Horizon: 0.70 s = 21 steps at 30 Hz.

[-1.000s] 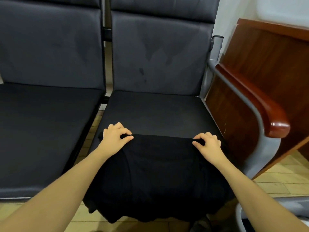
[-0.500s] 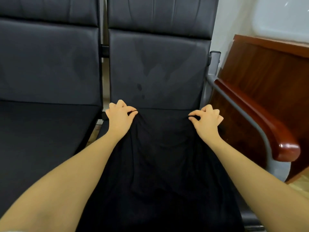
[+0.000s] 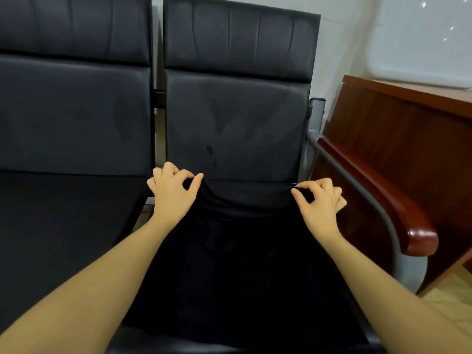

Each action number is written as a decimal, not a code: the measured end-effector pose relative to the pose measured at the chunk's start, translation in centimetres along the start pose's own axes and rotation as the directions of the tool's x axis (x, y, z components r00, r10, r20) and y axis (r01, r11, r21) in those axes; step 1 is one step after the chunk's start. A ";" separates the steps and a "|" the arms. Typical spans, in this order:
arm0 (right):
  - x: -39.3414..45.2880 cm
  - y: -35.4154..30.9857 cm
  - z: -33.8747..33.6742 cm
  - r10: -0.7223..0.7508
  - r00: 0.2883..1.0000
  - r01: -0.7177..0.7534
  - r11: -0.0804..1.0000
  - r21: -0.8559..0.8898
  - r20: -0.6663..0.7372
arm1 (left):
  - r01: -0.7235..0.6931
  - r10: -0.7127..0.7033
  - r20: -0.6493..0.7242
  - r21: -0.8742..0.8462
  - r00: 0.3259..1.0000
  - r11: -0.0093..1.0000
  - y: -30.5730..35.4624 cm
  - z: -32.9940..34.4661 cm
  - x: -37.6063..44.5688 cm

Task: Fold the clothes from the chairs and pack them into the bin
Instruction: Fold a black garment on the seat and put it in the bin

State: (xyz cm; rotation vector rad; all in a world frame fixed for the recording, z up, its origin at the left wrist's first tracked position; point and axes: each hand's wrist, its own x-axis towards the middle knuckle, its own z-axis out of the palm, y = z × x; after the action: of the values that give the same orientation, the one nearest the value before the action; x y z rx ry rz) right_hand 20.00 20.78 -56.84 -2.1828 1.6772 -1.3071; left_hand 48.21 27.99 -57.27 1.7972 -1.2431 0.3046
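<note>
Black garment (image 3: 242,264) spread flat over seat of right-hand chair (image 3: 237,118), covering it from front edge near the camera back to the crease under the backrest. Two bare forearms reaching in from the bottom corners, one along each side of the cloth. Dark, matte fabric, mostly smooth in the near part, details hard to make out in the shadow; a few soft folds and a shallow sag near the far edge, between the two hands.

Left hand (image 3: 172,192) at far left corner of the garment, fingers (image 3: 196,181) curled narrow, thumb and forefinger pinching the cloth edge, remaining fingers bent above. Right hand (image 3: 320,200) at far right corner, likewise pinching: thumb and forefinger (image 3: 297,194) closed on the hem, other fingers curled behind. Far edge drawn fairly taut between the two pinches, lying just in front of the backrest base.

Beyond, padded dark backrest with faint stains and creases. Second chair (image 3: 71,118) of the same kind just beside it on the left, seat bare of clothes. On the right, grey metal armrest frame with reddish wooden armrest (image 3: 378,200), and just past it a brown wooden counter (image 3: 408,129) against a pale wall. Pale tiled floor (image 3: 454,297) at lower right. No bin visible.
</note>
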 end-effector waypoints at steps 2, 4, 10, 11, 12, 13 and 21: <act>-2.0 -0.2 -1.4 0.035 0.999 -0.036 0.998 0.058 0.028 | 0.044 -0.044 0.017 -0.023 0.999 0.999 0.3 -1.4 -1.8; -4.1 -0.6 -2.9 0.056 0.997 -0.062 0.993 0.103 0.061 | 0.083 -0.082 0.034 -0.036 0.996 0.996 0.4 -2.8 -3.6; -10.3 -0.8 -6.2 0.129 0.983 -0.151 0.972 0.180 0.129 | 0.117 -0.115 0.054 -0.041 0.992 0.992 0.2 -6.4 -9.2; -11.3 -0.7 -6.5 0.144 0.979 -0.169 0.968 0.185 0.143 | 0.132 -0.130 0.052 -0.044 0.990 0.990 0.2 -6.9 -10.0; -12.4 -0.6 -6.9 0.157 0.975 -0.185 0.965 0.184 0.158 | 0.144 -0.141 0.049 -0.049 0.989 0.988 0.0 -7.4 -11.0; -13.4 -0.4 -7.1 0.169 0.971 -0.199 0.963 0.180 0.171 | 0.145 -0.143 0.046 -0.053 0.989 0.988 -0.1 -7.8 -12.0; -18.8 1.5 -6.8 0.186 0.936 -0.178 0.983 -0.053 0.300 | 0.004 -0.016 0.186 0.066 0.982 0.998 -2.6 -8.4 -19.5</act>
State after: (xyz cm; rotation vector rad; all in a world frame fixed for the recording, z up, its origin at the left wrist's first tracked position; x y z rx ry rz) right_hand 13.81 38.46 -63.88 -2.0536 1.7268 -0.8572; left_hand 43.70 46.92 -66.28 1.9230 -1.3673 0.1755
